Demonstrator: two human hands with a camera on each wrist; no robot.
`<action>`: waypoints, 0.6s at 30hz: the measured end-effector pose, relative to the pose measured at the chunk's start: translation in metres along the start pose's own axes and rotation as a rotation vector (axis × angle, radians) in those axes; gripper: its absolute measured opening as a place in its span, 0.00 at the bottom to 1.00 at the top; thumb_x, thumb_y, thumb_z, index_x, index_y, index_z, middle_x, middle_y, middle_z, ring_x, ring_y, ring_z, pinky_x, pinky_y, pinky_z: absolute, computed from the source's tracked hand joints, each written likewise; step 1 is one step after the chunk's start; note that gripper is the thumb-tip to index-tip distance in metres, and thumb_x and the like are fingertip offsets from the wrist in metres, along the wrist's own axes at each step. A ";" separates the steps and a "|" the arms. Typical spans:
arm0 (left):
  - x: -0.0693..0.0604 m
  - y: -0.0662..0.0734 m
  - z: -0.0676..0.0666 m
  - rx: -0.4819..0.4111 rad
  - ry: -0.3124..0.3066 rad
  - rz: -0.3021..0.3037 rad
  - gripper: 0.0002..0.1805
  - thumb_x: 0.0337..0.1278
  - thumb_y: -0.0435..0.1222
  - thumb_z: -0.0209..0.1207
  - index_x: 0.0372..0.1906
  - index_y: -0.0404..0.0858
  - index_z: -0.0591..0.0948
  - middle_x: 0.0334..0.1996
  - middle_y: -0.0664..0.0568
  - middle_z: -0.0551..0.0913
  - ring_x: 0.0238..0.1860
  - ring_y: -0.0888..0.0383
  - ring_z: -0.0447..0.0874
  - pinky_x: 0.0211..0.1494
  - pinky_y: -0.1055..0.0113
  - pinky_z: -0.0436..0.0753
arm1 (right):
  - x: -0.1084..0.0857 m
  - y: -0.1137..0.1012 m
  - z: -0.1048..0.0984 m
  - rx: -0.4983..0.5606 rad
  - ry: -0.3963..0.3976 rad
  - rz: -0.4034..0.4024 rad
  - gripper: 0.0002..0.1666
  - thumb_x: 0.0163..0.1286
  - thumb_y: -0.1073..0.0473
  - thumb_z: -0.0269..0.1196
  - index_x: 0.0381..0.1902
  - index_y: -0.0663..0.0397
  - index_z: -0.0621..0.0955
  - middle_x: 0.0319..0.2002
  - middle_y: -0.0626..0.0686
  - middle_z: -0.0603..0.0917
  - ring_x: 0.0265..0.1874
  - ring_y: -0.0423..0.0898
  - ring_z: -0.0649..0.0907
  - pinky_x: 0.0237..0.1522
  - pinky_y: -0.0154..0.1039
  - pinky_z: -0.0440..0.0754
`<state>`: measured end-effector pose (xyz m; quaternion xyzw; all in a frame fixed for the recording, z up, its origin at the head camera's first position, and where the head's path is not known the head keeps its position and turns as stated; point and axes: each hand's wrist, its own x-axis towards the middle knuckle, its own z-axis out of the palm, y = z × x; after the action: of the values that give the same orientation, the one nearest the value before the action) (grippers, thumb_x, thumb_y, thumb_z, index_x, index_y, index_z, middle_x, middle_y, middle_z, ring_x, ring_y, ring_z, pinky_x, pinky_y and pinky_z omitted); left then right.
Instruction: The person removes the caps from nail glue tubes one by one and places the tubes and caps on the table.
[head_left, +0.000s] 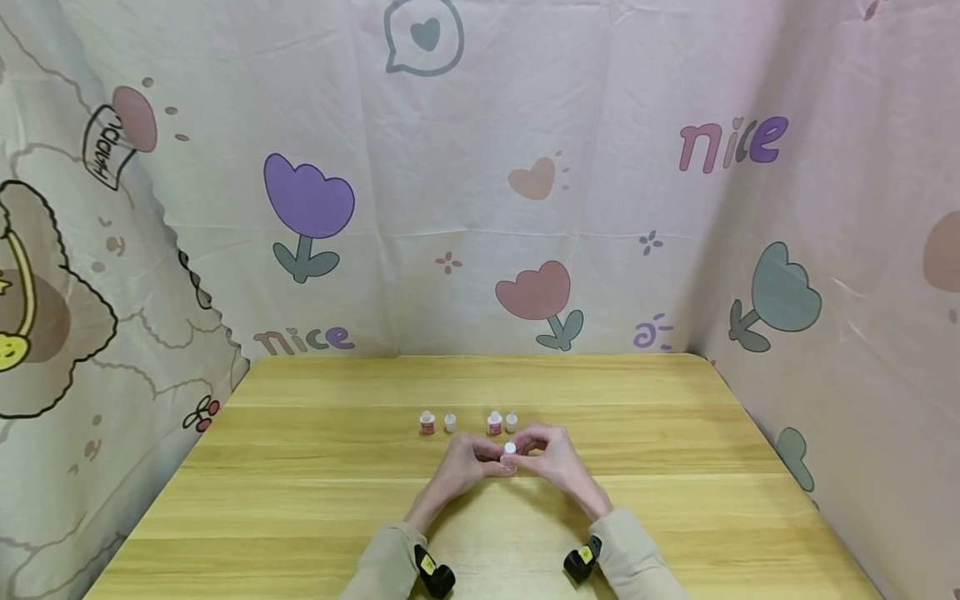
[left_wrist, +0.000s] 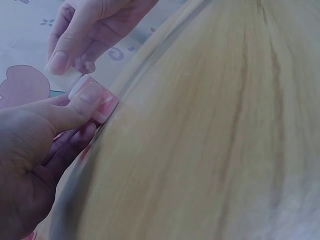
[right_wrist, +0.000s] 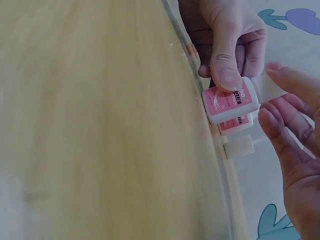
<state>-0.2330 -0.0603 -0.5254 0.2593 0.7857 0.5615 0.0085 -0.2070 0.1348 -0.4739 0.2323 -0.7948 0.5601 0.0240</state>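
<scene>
With my left hand (head_left: 467, 463) I am grasping a small white plastic bottle with a pink printed label (right_wrist: 227, 103), my thumb pressing across the label. With my right hand (head_left: 557, 461) I am pinching the tapered white plastic cap (right_wrist: 271, 90) at the bottle's top; whether it is sitting loose or tight, I cannot tell. I am holding the bottle roughly upright above the pale yellow wood-grain table (head_left: 480, 542), between my two hands.

Just beyond my hands, four small things are standing in a row: a white bottle with a pink-red label on the left (head_left: 427, 424), a small white piece beside it (head_left: 450, 423), then, across a gap, a matching labelled bottle (head_left: 494, 424) and another small white piece (head_left: 512, 422). Behind the table a pale cloth printed with tulips and hearts (head_left: 450, 167) is hanging.
</scene>
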 end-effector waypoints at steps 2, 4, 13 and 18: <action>0.000 0.000 0.000 -0.006 0.009 -0.001 0.10 0.45 0.34 0.76 0.37 0.40 0.91 0.34 0.48 0.92 0.33 0.58 0.91 0.40 0.73 0.85 | 0.001 0.001 0.001 -0.008 0.004 0.029 0.11 0.56 0.70 0.74 0.36 0.68 0.85 0.33 0.65 0.88 0.30 0.41 0.84 0.38 0.32 0.85; 0.000 0.001 0.000 -0.010 0.009 -0.007 0.10 0.45 0.34 0.76 0.37 0.41 0.91 0.33 0.49 0.92 0.33 0.59 0.90 0.40 0.73 0.85 | 0.002 0.001 0.002 -0.012 0.011 0.038 0.11 0.56 0.70 0.74 0.36 0.68 0.84 0.33 0.65 0.88 0.30 0.41 0.84 0.37 0.31 0.84; 0.000 -0.001 -0.002 0.017 -0.012 -0.028 0.10 0.47 0.36 0.75 0.38 0.42 0.91 0.35 0.49 0.92 0.35 0.61 0.90 0.41 0.74 0.85 | 0.001 0.001 0.002 -0.014 0.016 -0.054 0.08 0.56 0.73 0.72 0.34 0.71 0.85 0.33 0.66 0.88 0.31 0.49 0.87 0.39 0.37 0.87; 0.001 -0.002 -0.003 0.018 -0.028 -0.025 0.10 0.48 0.36 0.75 0.38 0.41 0.91 0.36 0.48 0.92 0.37 0.61 0.90 0.42 0.74 0.85 | 0.001 0.001 0.001 -0.014 -0.007 -0.073 0.08 0.56 0.74 0.72 0.36 0.71 0.86 0.34 0.66 0.88 0.32 0.50 0.87 0.42 0.38 0.87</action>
<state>-0.2352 -0.0629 -0.5257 0.2571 0.7939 0.5504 0.0241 -0.2080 0.1333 -0.4748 0.2633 -0.7898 0.5523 0.0432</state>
